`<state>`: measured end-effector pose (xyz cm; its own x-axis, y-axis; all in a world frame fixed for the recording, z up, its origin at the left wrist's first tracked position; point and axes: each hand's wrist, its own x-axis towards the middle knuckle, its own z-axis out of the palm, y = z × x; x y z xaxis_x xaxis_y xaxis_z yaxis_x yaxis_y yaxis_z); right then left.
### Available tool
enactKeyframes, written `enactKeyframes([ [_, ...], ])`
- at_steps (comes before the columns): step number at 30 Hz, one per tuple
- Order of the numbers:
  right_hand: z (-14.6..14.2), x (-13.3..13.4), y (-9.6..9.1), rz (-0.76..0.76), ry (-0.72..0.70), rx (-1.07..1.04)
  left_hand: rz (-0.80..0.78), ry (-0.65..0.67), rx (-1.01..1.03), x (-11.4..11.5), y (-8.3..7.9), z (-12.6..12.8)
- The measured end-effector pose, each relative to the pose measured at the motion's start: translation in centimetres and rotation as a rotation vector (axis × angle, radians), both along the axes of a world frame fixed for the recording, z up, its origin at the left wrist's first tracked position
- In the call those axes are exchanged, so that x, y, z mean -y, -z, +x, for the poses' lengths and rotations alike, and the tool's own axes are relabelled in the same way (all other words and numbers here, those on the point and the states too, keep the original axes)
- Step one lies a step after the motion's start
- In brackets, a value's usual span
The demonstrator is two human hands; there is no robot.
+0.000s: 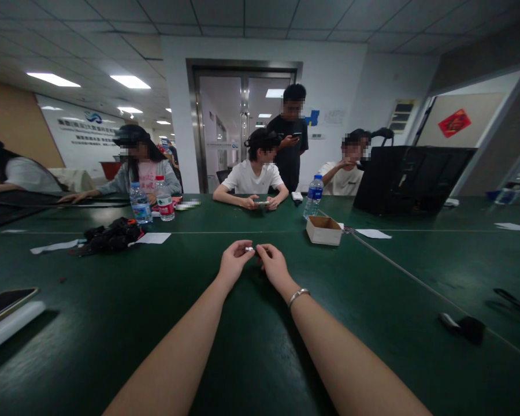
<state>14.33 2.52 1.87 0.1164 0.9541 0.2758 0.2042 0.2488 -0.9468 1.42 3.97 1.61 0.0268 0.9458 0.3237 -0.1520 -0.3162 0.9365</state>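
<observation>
Both my hands are raised over the dark green table (260, 346), fingertips almost meeting. In my left hand (234, 263) a small shiny silver object (248, 249) is pinched between thumb and fingers; it is too small to name. Close beside it, the thumb and fingers of my right hand (275, 266) are pressed together at the silver object's right end. Whatever those fingers hold is mostly hidden, though something dark shows at their tips. A metal bracelet (298, 297) circles my right wrist.
An open cardboard box (324, 232) stands ahead right, near a water bottle (314, 196). Two more bottles (141, 203) and a black tangled bundle (110, 236) are ahead left. A phone (11, 303) lies at left, a black case (409, 179) at right. Several people are across the table.
</observation>
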Motion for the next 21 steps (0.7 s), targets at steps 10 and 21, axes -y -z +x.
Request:
enactKeyframes([
  [10,0.01,-0.13,0.20,-0.001,-0.003,-0.003,-0.126,-0.043,-0.089,-0.15,0.26,0.05],
  [21,0.02,-0.09,0.16,-0.005,0.009,-0.006,-0.084,-0.026,-0.039,-0.18,0.30,0.03],
])
